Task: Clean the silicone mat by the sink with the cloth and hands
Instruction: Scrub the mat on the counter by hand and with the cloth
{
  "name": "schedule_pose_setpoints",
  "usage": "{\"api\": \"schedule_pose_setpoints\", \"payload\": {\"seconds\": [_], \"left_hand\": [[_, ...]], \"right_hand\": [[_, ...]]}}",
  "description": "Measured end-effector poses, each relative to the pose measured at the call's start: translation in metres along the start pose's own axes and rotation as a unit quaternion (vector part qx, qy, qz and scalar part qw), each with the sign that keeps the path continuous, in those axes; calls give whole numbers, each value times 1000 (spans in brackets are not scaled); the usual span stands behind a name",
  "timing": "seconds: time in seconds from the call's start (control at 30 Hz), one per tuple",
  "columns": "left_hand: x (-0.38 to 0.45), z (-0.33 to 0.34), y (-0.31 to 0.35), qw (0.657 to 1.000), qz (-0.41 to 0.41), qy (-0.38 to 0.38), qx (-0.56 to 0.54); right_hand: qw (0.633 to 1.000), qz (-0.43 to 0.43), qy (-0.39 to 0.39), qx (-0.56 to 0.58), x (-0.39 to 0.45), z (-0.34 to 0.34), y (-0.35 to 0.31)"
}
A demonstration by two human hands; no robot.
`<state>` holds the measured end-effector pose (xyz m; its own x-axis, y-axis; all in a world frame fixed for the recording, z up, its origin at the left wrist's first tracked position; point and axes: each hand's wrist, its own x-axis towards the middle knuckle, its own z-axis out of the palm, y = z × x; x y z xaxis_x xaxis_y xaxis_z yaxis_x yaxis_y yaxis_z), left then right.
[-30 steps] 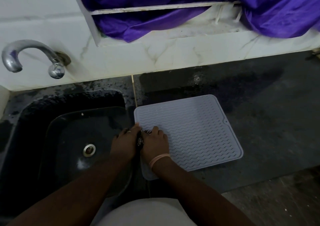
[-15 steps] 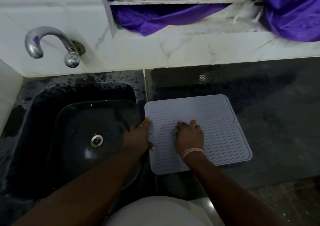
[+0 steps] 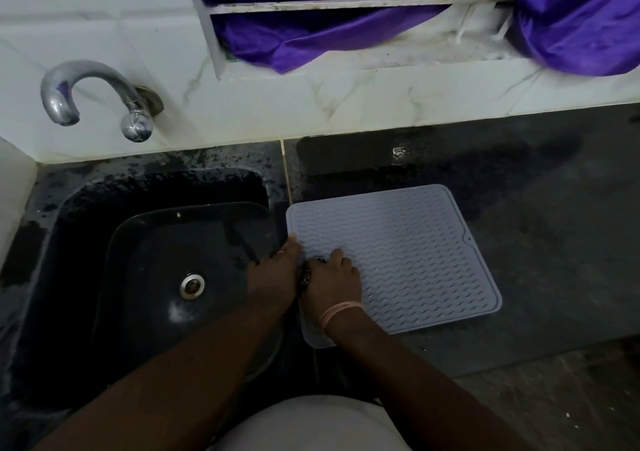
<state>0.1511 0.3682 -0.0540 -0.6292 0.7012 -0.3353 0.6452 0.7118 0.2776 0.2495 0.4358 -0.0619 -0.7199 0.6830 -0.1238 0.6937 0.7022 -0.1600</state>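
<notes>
A pale grey silicone mat (image 3: 408, 253) with a wavy ribbed top lies flat on the dark counter, just right of the sink. My right hand (image 3: 334, 281) sits on the mat's left part, its fingers curled round a small dark cloth (image 3: 306, 274) that shows only at the hand's left side. My left hand (image 3: 273, 275) rests at the mat's left edge, with its fingertips on the rim and a ring on one finger. The two hands lie side by side and nearly touch.
A dark sink (image 3: 156, 277) with a round drain (image 3: 191, 286) lies to the left, under a chrome tap (image 3: 90, 97) on the white tiled wall. Purple fabric (image 3: 346, 28) hangs in the window above. The wet dark counter (image 3: 519, 191) stretches to the right.
My right hand with the cloth has slid back left across the mat, close to my left hand again. My left hand has stayed at the mat's left edge.
</notes>
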Motion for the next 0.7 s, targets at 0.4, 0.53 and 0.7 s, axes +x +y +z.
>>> {"api": "schedule_pose_setpoints", "payload": {"seconds": [0.4, 0.53, 0.7], "left_hand": [[8, -4, 23, 990, -27, -79, 117], [8, -5, 28, 985, -19, -77, 154], [9, -3, 36, 979, -21, -61, 195]], "right_hand": [[994, 111, -2, 5, 13, -21, 122], [991, 130, -2, 35, 8, -18, 113], [998, 56, -13, 30, 0, -12, 59]]}}
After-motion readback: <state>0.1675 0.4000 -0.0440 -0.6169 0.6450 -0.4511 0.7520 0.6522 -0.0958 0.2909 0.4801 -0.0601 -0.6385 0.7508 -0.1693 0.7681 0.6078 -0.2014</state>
